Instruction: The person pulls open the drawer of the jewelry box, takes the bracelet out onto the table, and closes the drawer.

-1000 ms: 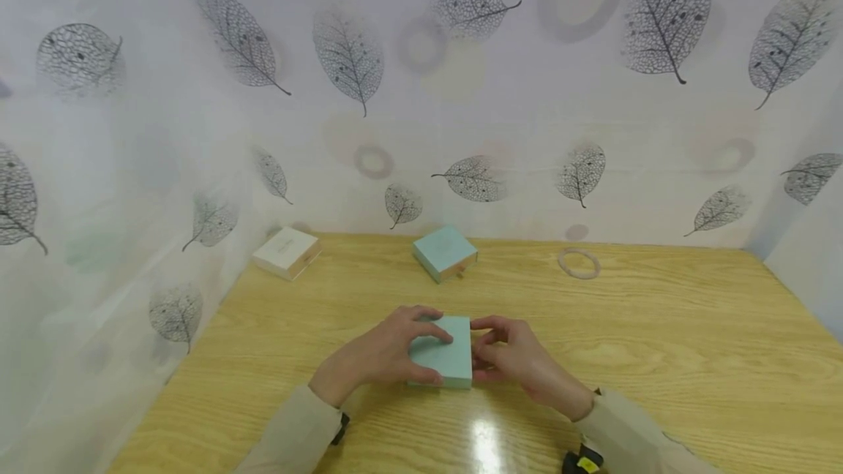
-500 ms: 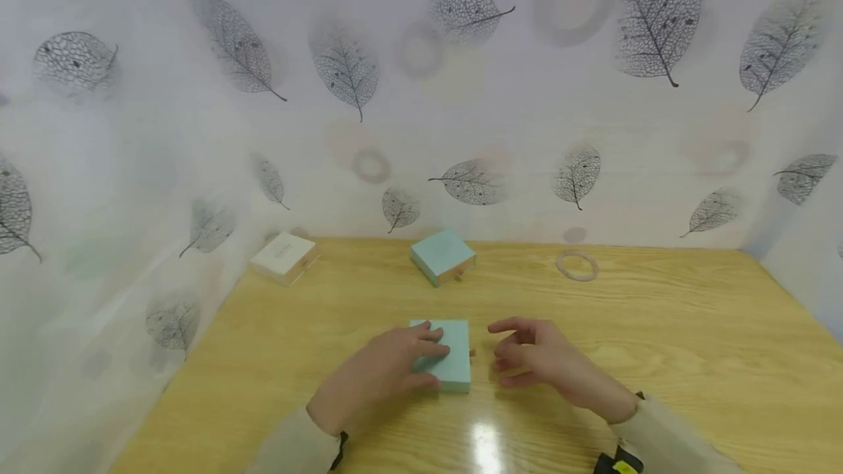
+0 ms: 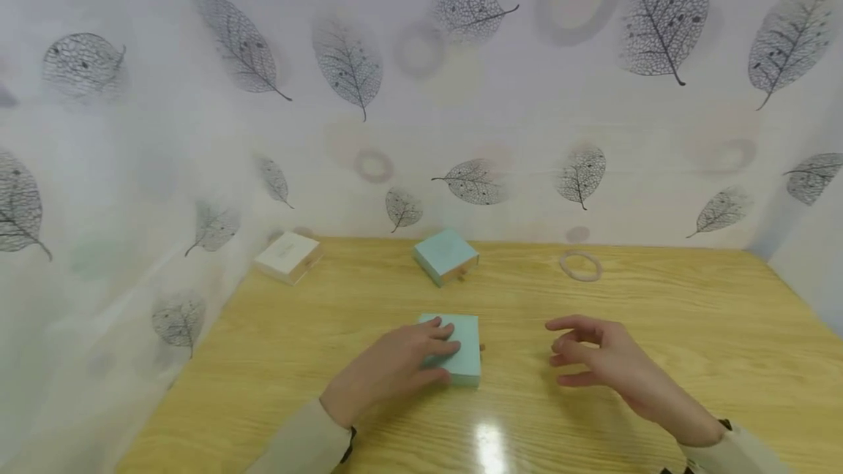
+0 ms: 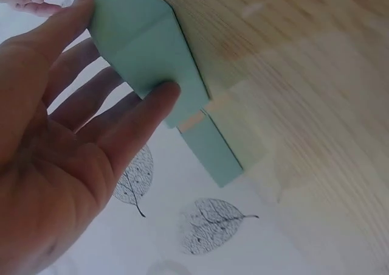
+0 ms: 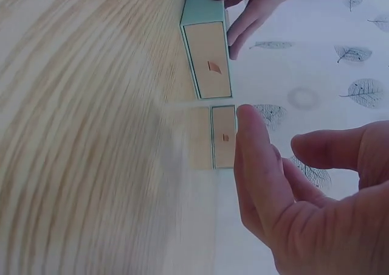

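Observation:
A mint-green drawer-style box [image 3: 466,357] with a small tan pull tab sits on the wooden table, its drawer pushed in. My left hand [image 3: 402,360] rests over its top with relaxed, spread fingers; the thumb lies at the near edge. In the left wrist view, straight fingers [image 4: 143,120] touch the box's side. To the right, apart from the box, my right hand [image 3: 609,357] hovers with loosely bent fingers and holds nothing. The right wrist view shows the box's tan drawer front [image 5: 208,59] facing that hand.
Behind, a second mint-green box [image 3: 446,254] stands turned at an angle near the table's back edge. A white box [image 3: 287,256] lies at the back left. A thin ring [image 3: 596,269] lies at the back right. Leaf-printed curtain [image 3: 421,130] encloses the table [image 3: 316,298].
My right hand has let go of the box's right side and moved away to the right, uncovering the pull tab. The left hand has relaxed its hold and lies flatter on the box.

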`<state>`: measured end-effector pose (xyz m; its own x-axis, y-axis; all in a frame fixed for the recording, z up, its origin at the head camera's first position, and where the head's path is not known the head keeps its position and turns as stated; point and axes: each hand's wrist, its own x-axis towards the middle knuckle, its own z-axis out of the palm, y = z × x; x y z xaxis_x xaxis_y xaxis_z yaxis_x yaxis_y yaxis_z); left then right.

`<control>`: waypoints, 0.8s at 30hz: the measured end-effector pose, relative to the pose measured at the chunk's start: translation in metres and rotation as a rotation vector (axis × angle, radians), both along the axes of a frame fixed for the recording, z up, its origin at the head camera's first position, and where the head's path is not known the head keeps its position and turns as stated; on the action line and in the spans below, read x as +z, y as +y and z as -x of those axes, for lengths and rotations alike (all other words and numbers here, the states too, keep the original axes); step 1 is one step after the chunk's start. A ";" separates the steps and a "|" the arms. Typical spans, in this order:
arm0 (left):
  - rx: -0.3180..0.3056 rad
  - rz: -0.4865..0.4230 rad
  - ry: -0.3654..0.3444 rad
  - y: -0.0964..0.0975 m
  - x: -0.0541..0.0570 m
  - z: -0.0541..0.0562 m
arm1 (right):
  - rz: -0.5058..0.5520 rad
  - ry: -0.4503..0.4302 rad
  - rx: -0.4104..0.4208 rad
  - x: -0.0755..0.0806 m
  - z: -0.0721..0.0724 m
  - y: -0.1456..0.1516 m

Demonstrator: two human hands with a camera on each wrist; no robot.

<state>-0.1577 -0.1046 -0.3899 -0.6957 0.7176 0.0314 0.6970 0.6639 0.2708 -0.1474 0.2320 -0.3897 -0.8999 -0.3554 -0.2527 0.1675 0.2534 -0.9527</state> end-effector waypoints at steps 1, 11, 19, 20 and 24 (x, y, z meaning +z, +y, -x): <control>-0.005 -0.001 -0.001 0.003 -0.001 0.001 | -0.005 0.003 -0.008 0.000 -0.001 0.002; -0.003 0.017 0.002 0.036 -0.004 0.021 | -0.050 0.023 -0.069 -0.001 -0.006 0.019; 0.016 -0.014 -0.026 0.050 -0.004 0.030 | -0.079 0.033 -0.067 -0.002 -0.006 0.029; 0.016 -0.014 -0.027 0.051 -0.004 0.031 | -0.083 0.035 -0.063 -0.002 -0.006 0.030; 0.021 0.004 -0.021 0.059 -0.006 0.038 | -0.097 0.039 -0.058 -0.002 -0.006 0.031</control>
<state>-0.1959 -0.0457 -0.3955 -0.7115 0.7026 0.0135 0.6767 0.6799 0.2825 -0.1415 0.2634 -0.3919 -0.9281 -0.2776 -0.2481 0.1481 0.3360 -0.9301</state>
